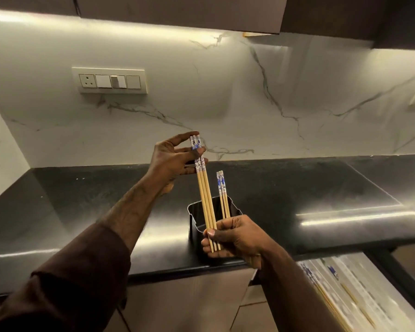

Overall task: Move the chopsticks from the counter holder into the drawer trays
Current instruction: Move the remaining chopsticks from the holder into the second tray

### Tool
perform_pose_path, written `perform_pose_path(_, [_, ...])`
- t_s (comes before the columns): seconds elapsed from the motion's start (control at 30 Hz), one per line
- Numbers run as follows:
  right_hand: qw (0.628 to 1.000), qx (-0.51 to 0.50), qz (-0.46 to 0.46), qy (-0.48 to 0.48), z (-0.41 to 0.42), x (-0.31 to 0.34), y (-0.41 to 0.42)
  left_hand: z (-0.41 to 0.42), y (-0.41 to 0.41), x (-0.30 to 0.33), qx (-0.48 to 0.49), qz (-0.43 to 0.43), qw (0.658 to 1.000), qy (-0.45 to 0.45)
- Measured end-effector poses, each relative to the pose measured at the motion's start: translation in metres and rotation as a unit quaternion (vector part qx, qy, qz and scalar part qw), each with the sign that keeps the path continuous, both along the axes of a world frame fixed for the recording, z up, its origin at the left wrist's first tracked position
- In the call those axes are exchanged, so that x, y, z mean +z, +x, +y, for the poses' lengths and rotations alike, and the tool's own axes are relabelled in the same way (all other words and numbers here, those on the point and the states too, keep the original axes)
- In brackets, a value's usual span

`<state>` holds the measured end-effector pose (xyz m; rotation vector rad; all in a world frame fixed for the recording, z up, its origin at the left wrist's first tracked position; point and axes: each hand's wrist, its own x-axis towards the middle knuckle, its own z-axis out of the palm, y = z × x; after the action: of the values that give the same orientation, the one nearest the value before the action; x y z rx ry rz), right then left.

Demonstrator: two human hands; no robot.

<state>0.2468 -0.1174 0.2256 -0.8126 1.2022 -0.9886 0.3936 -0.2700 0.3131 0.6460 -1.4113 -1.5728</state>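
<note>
Hands: left hand [175, 159] pinches the tops, right hand [228, 238] grips the tips of three chopsticks [205, 200].
Holder [194, 219]: on the surface, more inside.
Next: probably carry to the blurred drawer [345, 291].

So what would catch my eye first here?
A bundle of chopsticks with blue-patterned tops, held at centre between both hands: the left hand pinches the tops, the right hand grips the tips. Behind them, more chopsticks stand in a black holder on the dark counter.
</note>
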Motion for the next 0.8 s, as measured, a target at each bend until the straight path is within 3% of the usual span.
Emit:
perform_pose_path(0.4, [0.995, -0.085, 0.043, 0.018, 0.123, -0.004, -0.029, 0.092, -0.055, -0.023, -0.089, 0.031, 0.993, 0.076])
perform_pose_path(0.8, [0.985, -0.152, 0.061, 0.062, 0.271, -0.006, -0.122, 0.225, -0.168, -0.045, -0.126, 0.026, 0.986, 0.111])
